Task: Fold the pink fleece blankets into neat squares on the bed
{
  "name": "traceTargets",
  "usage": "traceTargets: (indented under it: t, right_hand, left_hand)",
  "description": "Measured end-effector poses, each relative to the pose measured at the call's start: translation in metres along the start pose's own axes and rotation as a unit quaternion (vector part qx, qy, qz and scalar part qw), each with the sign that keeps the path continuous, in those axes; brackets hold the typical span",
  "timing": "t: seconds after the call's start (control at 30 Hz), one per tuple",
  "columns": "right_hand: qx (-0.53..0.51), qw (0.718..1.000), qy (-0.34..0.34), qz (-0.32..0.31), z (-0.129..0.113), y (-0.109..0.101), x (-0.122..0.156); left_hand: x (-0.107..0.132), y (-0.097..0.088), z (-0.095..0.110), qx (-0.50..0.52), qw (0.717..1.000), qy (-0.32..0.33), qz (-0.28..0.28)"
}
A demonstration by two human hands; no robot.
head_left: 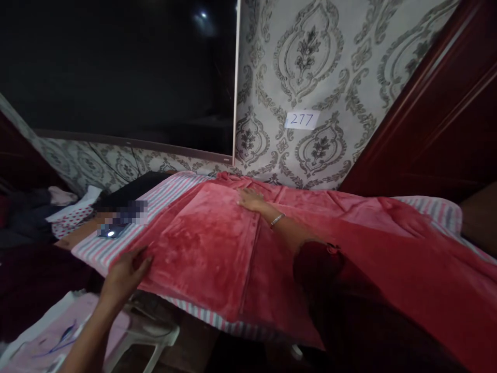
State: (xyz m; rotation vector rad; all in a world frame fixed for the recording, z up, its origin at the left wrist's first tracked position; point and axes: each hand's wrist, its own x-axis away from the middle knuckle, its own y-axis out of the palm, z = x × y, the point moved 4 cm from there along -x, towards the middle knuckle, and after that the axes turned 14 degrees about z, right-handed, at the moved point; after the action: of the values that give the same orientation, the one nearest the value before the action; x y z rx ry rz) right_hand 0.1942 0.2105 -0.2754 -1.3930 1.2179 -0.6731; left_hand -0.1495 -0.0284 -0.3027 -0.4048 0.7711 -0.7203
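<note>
A plush red blanket (217,248) lies spread over a striped pink and white cloth (166,194) on a table. My right hand (250,199) rests flat on the far part of the blanket, fingers stretched out, a bangle on the wrist. At the near left edge of the blanket my left hand (126,272) touches the fabric with fingers curled over the border; whether they pinch it I cannot make out.
A small device with a lit spot (112,231) sits on the striped cloth at left. Piled clothes (64,207) lie further left. A white plastic stool (155,331) stands below. Behind are a dark screen (116,72), patterned wallpaper with a "277" label (302,119), and a red wooden door (438,114).
</note>
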Motion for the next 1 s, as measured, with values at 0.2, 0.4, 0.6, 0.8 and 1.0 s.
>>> traceTargets:
  t: [0.2,0.4,0.6,0.8,1.0]
  right_hand:
    - [0.016,0.999,0.032,0.007,0.049,-0.002,0.040]
    - [0.050,0.996,0.067,0.014,0.092,-0.010,0.102]
    - [0.072,0.992,0.100,0.025,0.145,-0.019,0.172]
    - [0.077,0.972,0.214,0.054,0.216,-0.058,0.248]
    - [0.126,0.913,0.372,0.106,0.303,-0.098,0.356]
  left_hand:
    - [0.037,0.029,0.058,-0.026,0.976,0.216,-0.003]
    - [0.107,0.099,0.138,-0.024,0.917,0.372,-0.144]
    - [0.129,0.131,0.126,-0.077,0.891,0.396,-0.206]
    - [0.106,0.137,0.117,-0.048,0.890,0.418,-0.179]
    - [0.135,0.140,0.148,0.081,0.824,0.536,-0.162]
